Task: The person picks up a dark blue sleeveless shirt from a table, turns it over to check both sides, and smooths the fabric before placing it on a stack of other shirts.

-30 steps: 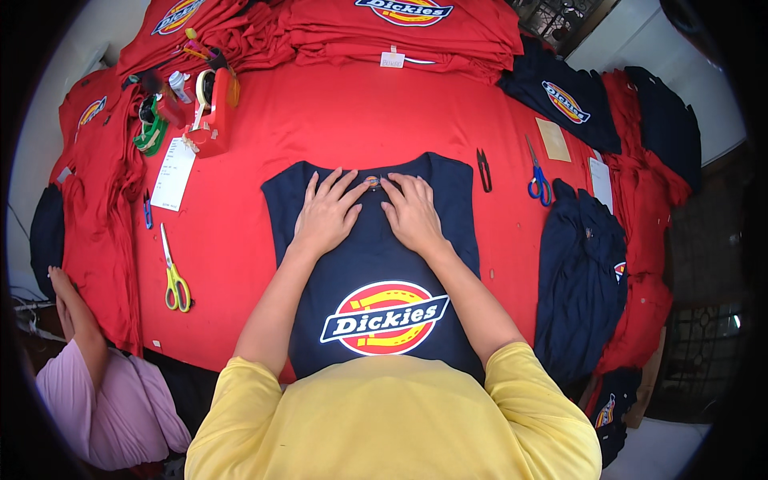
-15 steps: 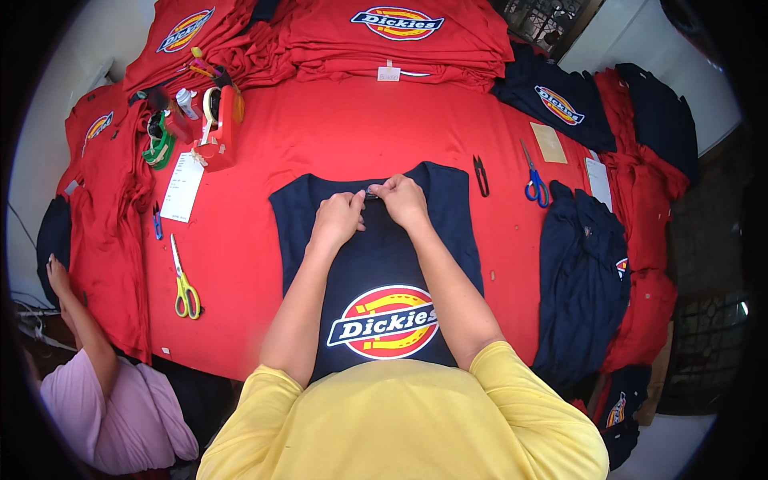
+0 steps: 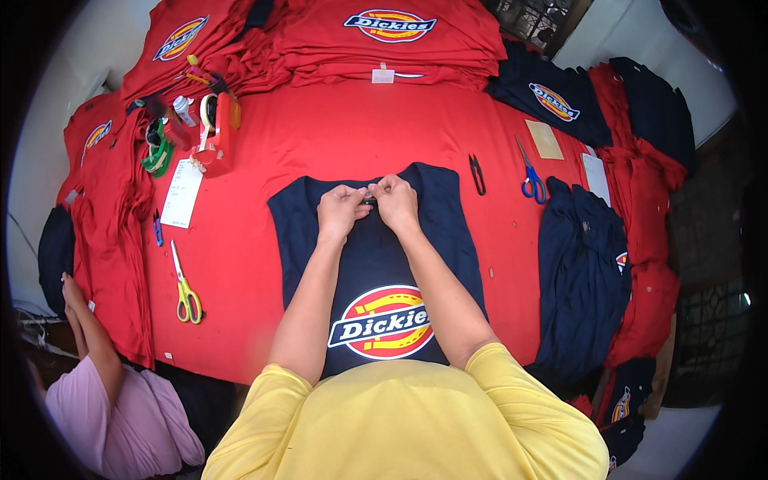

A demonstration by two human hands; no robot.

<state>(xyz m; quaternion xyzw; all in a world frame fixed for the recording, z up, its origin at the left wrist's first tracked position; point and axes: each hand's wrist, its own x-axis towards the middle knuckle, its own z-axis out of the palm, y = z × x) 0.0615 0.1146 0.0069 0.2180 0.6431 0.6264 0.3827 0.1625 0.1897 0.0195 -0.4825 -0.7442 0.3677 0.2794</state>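
A navy sleeveless shirt [image 3: 298, 224] lies spread in front of me, its neckline away from me and a round printed emblem on the part nearest me. At the neckline, the fingers of my left hand [image 3: 342, 213] are closed in a pinch. My right hand [image 3: 395, 203] pinches the same spot, its fingertips almost meeting the left ones. Between them shows a small dark label [image 3: 370, 199] with a coloured mark, partly covered by my fingers. Both forearms lie over the shirt front, and the right one hides part of the emblem.
Yellow scissors [image 3: 187, 298], blue snips [image 3: 158, 229] and a paper sheet [image 3: 182, 192] lie left, near a red tape dispenser [image 3: 214, 154]. Black snips [image 3: 478, 174] and blue scissors [image 3: 531, 178] lie right. Stacked red shirts [image 3: 392, 60] and navy garments [image 3: 580, 280] surround them. A co-worker's hand [image 3: 74, 298] is far left.
My fingertips have shifted slightly at the neckline, and more of the small label shows between them. The co-worker's hand at the left has moved a little. The whole view has shifted slightly.
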